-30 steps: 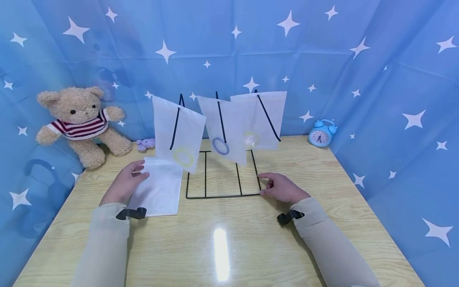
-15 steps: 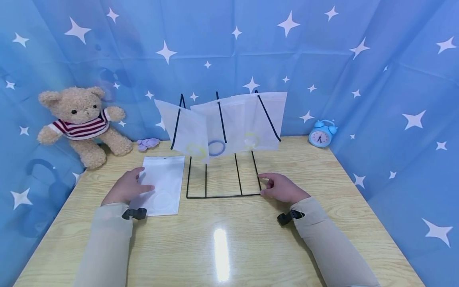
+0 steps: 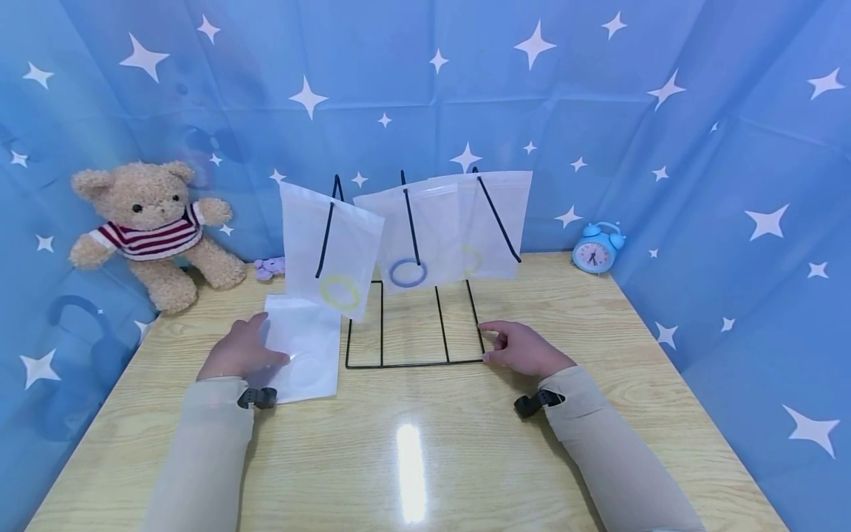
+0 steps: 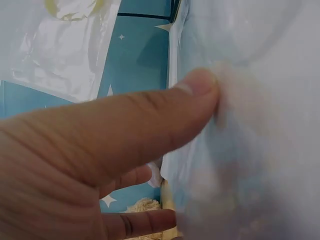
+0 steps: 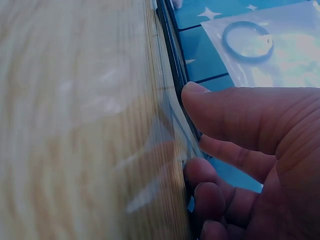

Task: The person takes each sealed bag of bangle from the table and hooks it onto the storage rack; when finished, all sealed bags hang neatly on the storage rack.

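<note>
My left hand [image 3: 239,351] lies over the left side of a flat white zip bag [image 3: 309,332] with a faint pale ring in it. In the left wrist view the straight thumb [image 4: 200,82] presses on the bag's face while the other fingers reach its edge. My right hand [image 3: 528,349] holds the near right corner of a black wire display rack [image 3: 412,365], thumb and index finger against the wire. From the rack's hooks hang three translucent bags: a left one [image 3: 299,236] with a yellow ring, a middle one [image 3: 439,229] with a purple ring, and a right one [image 3: 504,222].
A teddy bear [image 3: 156,236] sits at the back left, with a small purple toy [image 3: 269,268] beside it. A blue alarm clock [image 3: 594,255] stands at the back right. A starry blue curtain [image 3: 379,74] hangs behind the wooden table [image 3: 319,458].
My left hand has moved slightly right and the top white bag has slid right with it. The hanging left and middle bags have swung. My right hand has stayed on the rack.
</note>
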`<state>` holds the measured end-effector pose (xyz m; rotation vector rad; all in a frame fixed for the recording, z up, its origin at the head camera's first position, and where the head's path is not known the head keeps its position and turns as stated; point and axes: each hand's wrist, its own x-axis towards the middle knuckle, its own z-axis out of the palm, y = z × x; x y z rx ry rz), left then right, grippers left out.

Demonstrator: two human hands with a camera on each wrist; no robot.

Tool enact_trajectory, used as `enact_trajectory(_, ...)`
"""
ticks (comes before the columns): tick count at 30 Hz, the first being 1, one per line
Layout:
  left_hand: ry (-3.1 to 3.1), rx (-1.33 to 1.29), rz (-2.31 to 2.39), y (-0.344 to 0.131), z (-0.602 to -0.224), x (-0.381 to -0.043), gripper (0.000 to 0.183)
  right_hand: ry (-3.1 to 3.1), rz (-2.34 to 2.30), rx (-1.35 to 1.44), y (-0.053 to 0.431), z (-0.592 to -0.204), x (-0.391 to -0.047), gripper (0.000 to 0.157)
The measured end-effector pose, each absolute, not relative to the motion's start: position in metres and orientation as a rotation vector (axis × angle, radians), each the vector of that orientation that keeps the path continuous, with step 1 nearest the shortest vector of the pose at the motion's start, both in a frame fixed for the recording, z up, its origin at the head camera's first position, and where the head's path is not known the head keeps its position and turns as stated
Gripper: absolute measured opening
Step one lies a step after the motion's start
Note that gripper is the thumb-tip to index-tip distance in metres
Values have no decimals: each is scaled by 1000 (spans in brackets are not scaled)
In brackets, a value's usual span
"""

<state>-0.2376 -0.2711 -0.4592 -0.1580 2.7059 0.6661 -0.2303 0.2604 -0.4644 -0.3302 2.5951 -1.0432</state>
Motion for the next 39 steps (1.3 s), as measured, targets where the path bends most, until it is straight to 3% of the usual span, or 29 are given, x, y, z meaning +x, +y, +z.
enact_trajectory(17, 2651, -99, 968, -272, -448, -229, 72, 2590, -1032, -320, 261, -466, -231, 64)
enact_trajectory(39, 2728, -7, 1119, -275, -441, -234, 54, 2586, -1042, -336, 261, -465, -231, 65)
